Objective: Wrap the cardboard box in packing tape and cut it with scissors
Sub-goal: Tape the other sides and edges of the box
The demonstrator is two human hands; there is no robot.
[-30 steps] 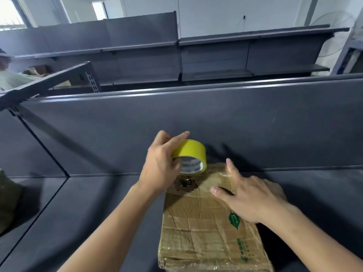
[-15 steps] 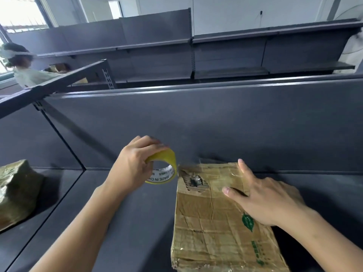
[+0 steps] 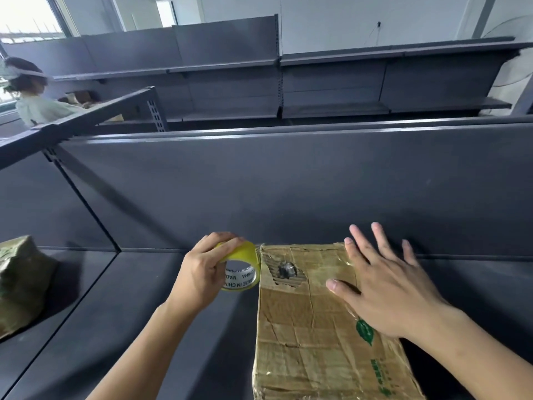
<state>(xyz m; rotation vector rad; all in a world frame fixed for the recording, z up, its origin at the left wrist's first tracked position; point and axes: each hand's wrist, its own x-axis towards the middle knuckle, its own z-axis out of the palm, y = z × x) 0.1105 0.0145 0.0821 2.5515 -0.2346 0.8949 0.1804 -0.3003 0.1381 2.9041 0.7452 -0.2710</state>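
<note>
A worn cardboard box [image 3: 311, 321] with a torn hole near its far left corner lies on the dark grey shelf [image 3: 178, 327]. It is partly covered in clear tape and carries a green print. My left hand [image 3: 202, 272] grips a yellow roll of packing tape [image 3: 243, 268] just off the box's far left edge. My right hand [image 3: 386, 284] lies flat on the box's right part with the fingers spread. No scissors are in view.
A second crumpled, taped parcel [image 3: 20, 281] sits on the neighbouring shelf section at the left. A dark back panel [image 3: 288, 183] rises right behind the box. More shelving stands beyond it, and a person [image 3: 31, 96] works at the far left.
My left hand has carried the tape roll from above the box's far end leftward and down to its left edge. My right hand stayed flat on the box, its fingers now spread wider.
</note>
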